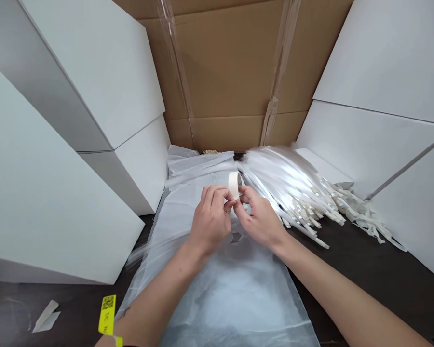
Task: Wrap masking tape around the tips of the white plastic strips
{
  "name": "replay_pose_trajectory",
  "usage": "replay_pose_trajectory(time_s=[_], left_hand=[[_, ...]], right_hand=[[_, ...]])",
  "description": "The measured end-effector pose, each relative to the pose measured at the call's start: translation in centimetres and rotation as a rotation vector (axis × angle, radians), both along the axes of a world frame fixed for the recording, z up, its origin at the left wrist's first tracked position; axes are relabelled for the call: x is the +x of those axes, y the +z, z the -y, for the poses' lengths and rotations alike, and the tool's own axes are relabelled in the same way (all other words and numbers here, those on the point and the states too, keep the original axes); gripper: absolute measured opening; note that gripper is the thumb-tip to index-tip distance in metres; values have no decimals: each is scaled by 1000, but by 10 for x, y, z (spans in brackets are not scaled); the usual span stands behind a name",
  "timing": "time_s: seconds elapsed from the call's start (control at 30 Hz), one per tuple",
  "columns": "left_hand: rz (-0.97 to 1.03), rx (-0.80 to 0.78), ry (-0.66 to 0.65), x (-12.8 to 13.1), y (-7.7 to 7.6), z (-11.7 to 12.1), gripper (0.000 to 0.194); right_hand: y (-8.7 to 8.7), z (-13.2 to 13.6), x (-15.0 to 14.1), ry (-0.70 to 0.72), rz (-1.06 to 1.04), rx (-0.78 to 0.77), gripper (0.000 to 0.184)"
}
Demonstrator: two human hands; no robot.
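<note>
A roll of cream-coloured tape [233, 184] is held upright between my two hands. My right hand [258, 217] grips its right side and lower edge with thumb and fingers. From the other side, my left hand [212, 214] is closed, its fingertips pinching at the roll's lower left edge. Whether a loose tape end sits between the fingertips is too small to tell. Beneath both hands lies a translucent plastic sheet [224, 299]. Close by on the right is a heap of thin clear strands [285, 173], bundled, with cream tape round their ends.
White boxes or panels rise at left [47, 183] and right [383, 58]. A brown cardboard wall [227, 62] closes the back. Pale scraps [46, 317] lie on the dark table [347, 270] at lower left. A yellow label [107, 314] is by my left forearm.
</note>
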State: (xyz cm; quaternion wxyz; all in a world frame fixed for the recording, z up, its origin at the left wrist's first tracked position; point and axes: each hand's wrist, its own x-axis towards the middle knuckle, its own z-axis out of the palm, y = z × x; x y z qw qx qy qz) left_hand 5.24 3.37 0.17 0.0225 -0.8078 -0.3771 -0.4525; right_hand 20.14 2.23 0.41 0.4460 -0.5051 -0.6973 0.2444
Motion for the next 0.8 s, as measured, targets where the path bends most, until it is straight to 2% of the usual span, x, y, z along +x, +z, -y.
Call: replay_pose_trajectory(time_s=[0.03, 0.1, 0.17, 0.3, 0.37, 0.5, 0.7, 0.8], left_hand=[[8, -31, -16, 0, 0, 0, 6], [25, -116, -27, -3, -1, -1, 11], [-24, -221, -22, -6, -2, -2, 19], [-347, -359, -86, -11, -6, -6, 21], [-471, -373, -91, -11, -7, -7, 22], [-613, -350, -21, -6, -9, -7, 13], [-639, -270, 41, 6, -12, -5, 13], [-626, -288, 66, 9, -12, -3, 11]], right_hand=[[0, -2, 2, -1, 45, 21, 17], [-1, -9, 9, -17, 50, 54, 22], [-2, -18, 21, -76, -51, 95, 24], [-6, -33, 43, -242, -156, 146, 34], [-8, -36, 48, -264, -146, 151, 35], [-10, -35, 45, -207, -96, 182, 33], [-7, -32, 42, -180, -106, 190, 30], [-4, -31, 43, -186, -117, 192, 31]])
